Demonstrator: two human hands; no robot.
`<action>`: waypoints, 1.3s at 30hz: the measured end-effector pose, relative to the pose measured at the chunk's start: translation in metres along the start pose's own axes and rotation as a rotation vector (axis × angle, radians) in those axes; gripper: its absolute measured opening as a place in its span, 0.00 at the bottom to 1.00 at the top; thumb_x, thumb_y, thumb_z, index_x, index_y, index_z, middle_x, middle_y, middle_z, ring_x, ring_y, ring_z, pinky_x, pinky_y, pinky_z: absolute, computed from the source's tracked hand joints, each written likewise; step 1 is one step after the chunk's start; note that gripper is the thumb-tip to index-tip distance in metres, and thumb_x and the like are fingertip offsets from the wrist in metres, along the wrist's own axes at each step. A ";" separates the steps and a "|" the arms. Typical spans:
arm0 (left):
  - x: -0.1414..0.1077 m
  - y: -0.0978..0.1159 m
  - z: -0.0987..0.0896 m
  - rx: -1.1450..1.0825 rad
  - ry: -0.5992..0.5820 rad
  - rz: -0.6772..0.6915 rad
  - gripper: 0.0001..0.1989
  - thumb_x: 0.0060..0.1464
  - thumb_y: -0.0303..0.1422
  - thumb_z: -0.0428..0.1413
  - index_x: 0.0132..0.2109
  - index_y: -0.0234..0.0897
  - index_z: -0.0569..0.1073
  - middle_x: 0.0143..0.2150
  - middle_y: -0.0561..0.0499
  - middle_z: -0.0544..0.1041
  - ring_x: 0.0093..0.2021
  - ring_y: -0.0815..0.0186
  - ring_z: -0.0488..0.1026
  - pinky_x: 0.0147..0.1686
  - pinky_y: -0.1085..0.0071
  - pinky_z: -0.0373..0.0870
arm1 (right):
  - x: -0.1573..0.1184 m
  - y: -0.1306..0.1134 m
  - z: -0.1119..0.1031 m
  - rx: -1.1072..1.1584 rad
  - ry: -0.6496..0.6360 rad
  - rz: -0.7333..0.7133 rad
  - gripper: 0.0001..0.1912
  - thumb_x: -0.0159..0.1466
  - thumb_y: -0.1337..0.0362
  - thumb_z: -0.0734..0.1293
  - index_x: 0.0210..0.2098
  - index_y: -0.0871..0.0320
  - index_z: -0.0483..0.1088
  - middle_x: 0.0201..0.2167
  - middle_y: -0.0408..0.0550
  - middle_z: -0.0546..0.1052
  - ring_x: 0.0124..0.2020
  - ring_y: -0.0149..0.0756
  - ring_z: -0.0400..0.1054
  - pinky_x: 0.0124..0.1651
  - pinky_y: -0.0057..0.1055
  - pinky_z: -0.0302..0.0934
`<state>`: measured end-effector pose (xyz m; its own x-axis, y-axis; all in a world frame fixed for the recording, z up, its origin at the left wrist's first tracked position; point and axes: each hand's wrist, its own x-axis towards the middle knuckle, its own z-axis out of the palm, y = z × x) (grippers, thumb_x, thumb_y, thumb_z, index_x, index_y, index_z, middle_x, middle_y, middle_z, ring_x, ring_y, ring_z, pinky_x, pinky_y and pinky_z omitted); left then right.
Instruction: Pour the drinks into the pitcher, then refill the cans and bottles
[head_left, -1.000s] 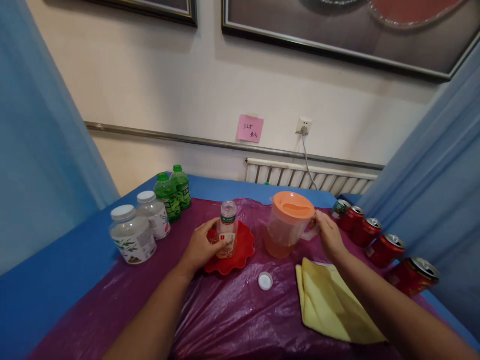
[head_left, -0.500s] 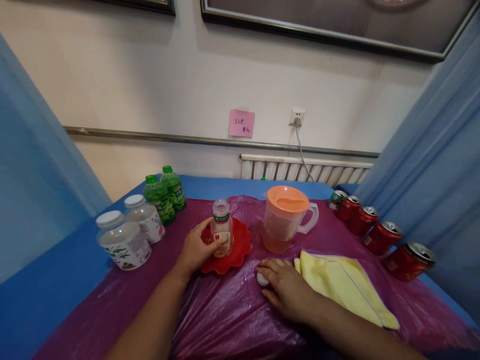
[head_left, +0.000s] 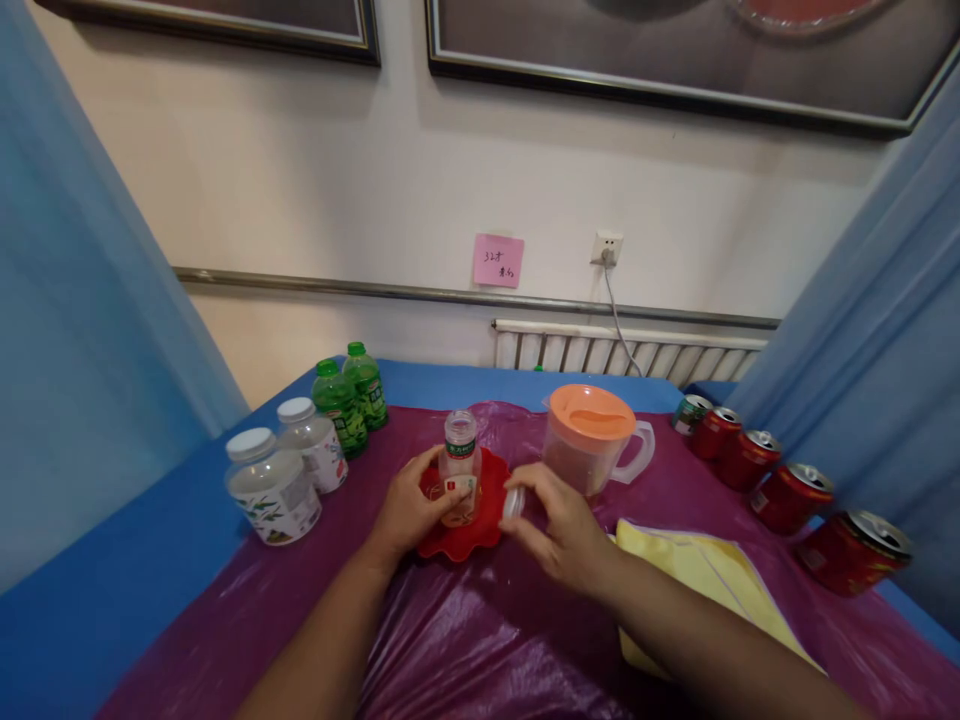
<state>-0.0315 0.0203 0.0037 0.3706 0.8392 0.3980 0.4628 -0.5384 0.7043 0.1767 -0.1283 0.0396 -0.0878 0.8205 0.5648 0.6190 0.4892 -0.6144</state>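
Note:
My left hand [head_left: 415,505] is wrapped round a small clear bottle [head_left: 460,455] with a green and white label. The bottle is uncapped and stands upright on a red scalloped plate [head_left: 489,500]. Between the thumb and fingers of my right hand [head_left: 559,525] is a white cap [head_left: 514,502], held up on its edge just right of the plate. Behind that hand stands a clear pitcher [head_left: 574,455] with an orange lid, partly hidden by my fingers. A folded yellow cloth [head_left: 701,570] lies under and beside my right forearm.
Two white-capped jars [head_left: 274,495] and two green bottles [head_left: 341,405] line the left side. Several cans [head_left: 750,460] form a row at the right. Purple plastic sheeting [head_left: 450,640] covers the blue table [head_left: 150,530]. A wall and radiator [head_left: 570,345] are behind, with blue curtains at both sides.
My right hand has lifted the white cap off the purple sheet and brought it near the plate. My left hand still holds the bottle. The whole view has shifted slightly.

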 end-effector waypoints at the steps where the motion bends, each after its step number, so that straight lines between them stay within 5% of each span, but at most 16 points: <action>1: 0.000 0.000 0.000 -0.007 -0.004 -0.003 0.37 0.46 0.51 0.64 0.58 0.34 0.73 0.57 0.40 0.79 0.55 0.49 0.77 0.57 0.53 0.72 | 0.016 -0.002 0.002 0.071 0.087 0.013 0.14 0.66 0.60 0.68 0.50 0.54 0.67 0.44 0.50 0.76 0.44 0.39 0.71 0.48 0.37 0.65; 5: -0.002 -0.002 -0.001 -0.040 -0.023 -0.005 0.36 0.47 0.50 0.64 0.59 0.35 0.72 0.57 0.39 0.78 0.55 0.50 0.76 0.56 0.54 0.72 | 0.077 0.000 0.023 0.316 0.330 0.073 0.14 0.61 0.57 0.72 0.41 0.53 0.65 0.43 0.48 0.78 0.44 0.39 0.73 0.49 0.38 0.66; 10: -0.003 -0.005 -0.001 -0.054 -0.013 -0.019 0.35 0.45 0.47 0.65 0.57 0.33 0.73 0.55 0.39 0.79 0.54 0.49 0.76 0.55 0.54 0.72 | 0.113 0.013 0.048 0.441 0.336 0.103 0.16 0.59 0.55 0.73 0.35 0.52 0.62 0.43 0.48 0.79 0.43 0.38 0.74 0.51 0.39 0.66; 22: -0.005 -0.006 -0.001 -0.092 -0.021 -0.003 0.34 0.45 0.41 0.66 0.59 0.34 0.72 0.56 0.39 0.78 0.55 0.51 0.76 0.56 0.55 0.72 | 0.113 0.015 0.034 0.294 0.108 0.071 0.14 0.60 0.56 0.71 0.44 0.53 0.72 0.42 0.45 0.78 0.42 0.37 0.72 0.48 0.36 0.65; 30: -0.006 -0.005 -0.001 -0.076 -0.001 0.017 0.31 0.45 0.40 0.66 0.56 0.37 0.75 0.54 0.42 0.80 0.53 0.51 0.77 0.55 0.54 0.72 | 0.122 0.017 0.042 0.105 0.128 0.147 0.23 0.52 0.49 0.77 0.39 0.55 0.71 0.37 0.45 0.73 0.37 0.38 0.68 0.43 0.36 0.64; 36: -0.005 -0.004 -0.002 -0.097 -0.017 0.022 0.32 0.45 0.43 0.66 0.57 0.37 0.74 0.55 0.41 0.80 0.54 0.51 0.77 0.55 0.54 0.73 | 0.105 0.014 0.043 0.308 0.117 0.018 0.27 0.65 0.50 0.67 0.60 0.53 0.65 0.59 0.54 0.71 0.59 0.43 0.67 0.61 0.43 0.61; 39: -0.005 -0.003 -0.002 -0.095 -0.018 0.013 0.33 0.46 0.43 0.66 0.58 0.36 0.73 0.55 0.41 0.79 0.54 0.51 0.77 0.55 0.53 0.73 | 0.101 0.018 0.041 0.369 0.091 -0.006 0.20 0.69 0.54 0.62 0.58 0.51 0.69 0.57 0.50 0.75 0.59 0.41 0.68 0.62 0.43 0.60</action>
<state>-0.0368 0.0177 0.0003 0.3904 0.8304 0.3974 0.3799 -0.5385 0.7521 0.1469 -0.0251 0.0631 -0.0112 0.7957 0.6056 0.2949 0.5813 -0.7584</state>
